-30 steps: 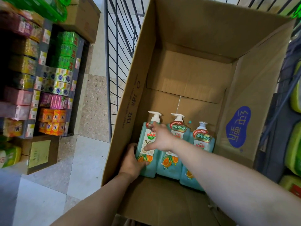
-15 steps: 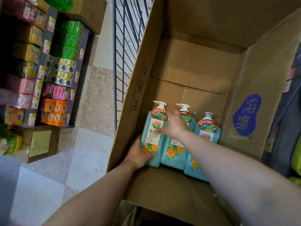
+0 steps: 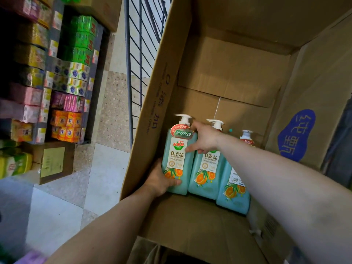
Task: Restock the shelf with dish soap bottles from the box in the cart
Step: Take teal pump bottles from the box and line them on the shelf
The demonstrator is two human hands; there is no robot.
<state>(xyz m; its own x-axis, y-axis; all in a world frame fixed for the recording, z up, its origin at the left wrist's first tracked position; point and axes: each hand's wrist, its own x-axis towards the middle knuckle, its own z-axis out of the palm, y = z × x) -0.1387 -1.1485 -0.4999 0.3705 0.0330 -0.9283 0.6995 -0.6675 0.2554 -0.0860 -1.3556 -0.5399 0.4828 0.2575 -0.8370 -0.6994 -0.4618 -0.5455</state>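
Box [image 3: 165, 77] sits inside wire cart [image 3: 137, 54], its left wall right against the cart's grid side. In the box, 3 bottles stand in a row along the near-left part of the floor, touching side by side: left bottle [image 3: 176, 159] w/ its side near the box's left wall, middle bottle [image 3: 206, 172] next to it, right bottle [image 3: 233, 191] nearest the camera. Rest of box floor behind them is bare. Left hand [image 3: 159, 180] at the left bottle's lower part; right hand [image 3: 204, 139] at its upper part, btwn left & middle bottles. Shelf [image 3: 57, 73] w/ stacked packs is left of cart, across a strip of floor [image 3: 62, 197]; a small carton [image 3: 51, 161] on the floor at its foot.
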